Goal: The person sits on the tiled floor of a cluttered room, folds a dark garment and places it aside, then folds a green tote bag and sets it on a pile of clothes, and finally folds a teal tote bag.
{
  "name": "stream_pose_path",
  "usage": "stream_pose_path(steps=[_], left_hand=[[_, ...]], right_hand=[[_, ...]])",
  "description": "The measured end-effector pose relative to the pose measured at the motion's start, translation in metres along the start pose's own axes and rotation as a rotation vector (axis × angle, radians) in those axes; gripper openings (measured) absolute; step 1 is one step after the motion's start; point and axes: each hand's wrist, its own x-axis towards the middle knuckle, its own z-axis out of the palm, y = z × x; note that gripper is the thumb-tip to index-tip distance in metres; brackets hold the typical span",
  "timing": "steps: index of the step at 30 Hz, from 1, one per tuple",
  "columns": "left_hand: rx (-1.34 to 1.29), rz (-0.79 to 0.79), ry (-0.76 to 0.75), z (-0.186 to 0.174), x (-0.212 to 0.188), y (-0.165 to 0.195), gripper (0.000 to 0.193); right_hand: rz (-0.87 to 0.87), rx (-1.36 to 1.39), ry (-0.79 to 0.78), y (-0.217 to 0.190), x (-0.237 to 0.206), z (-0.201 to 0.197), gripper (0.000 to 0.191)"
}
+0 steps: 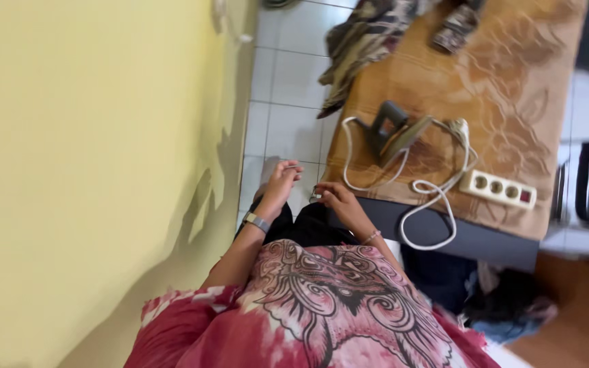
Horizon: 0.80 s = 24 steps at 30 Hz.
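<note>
The person stands at the near edge of a surface covered with a brown patterned blanket [512,75], and both hands hang just before that edge, over the white tiled floor [288,82]. The left hand [282,178], with a grey watch [256,221] on its wrist, has its fingers loosely stretched and a little apart, holding nothing that I can see. The right hand [339,200] has its fingers curled together, maybe pinching a small object, but the blur hides it. On the surface, near the hands, lies one dark electric iron [393,131] tipped on its side, with its white cord [431,197] looping over the near edge. This hanging loop is the risk, I think: a hand or the red patterned garment [322,307] could catch it and pull the iron down to the floor. One white power strip [497,189] lies to the right. Two folded dark patterned cloths [366,34] rest at the far end; the left one hangs over the edge and may slip off.
</note>
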Motion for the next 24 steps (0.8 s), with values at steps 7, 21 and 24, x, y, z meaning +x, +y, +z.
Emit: stream_pose_path(steps=[7,21,24], left_hand=[[0.182,-0.119,-0.364,0.04,0.065,0.026,0.032],[0.362,-0.266,-0.696,0.102,0.174,0.079,0.035],[0.365,-0.32,-0.716,0.098,0.202,0.091,0.035]], right_hand=[[-0.043,0.249,0.254,-0.059,-0.011,0.002,0.038],[-0.049,0.516,0.614,-0.123,0.052,0.007,0.035],[-0.011,0.566,0.652,-0.132,0.076,0.008,0.034]])
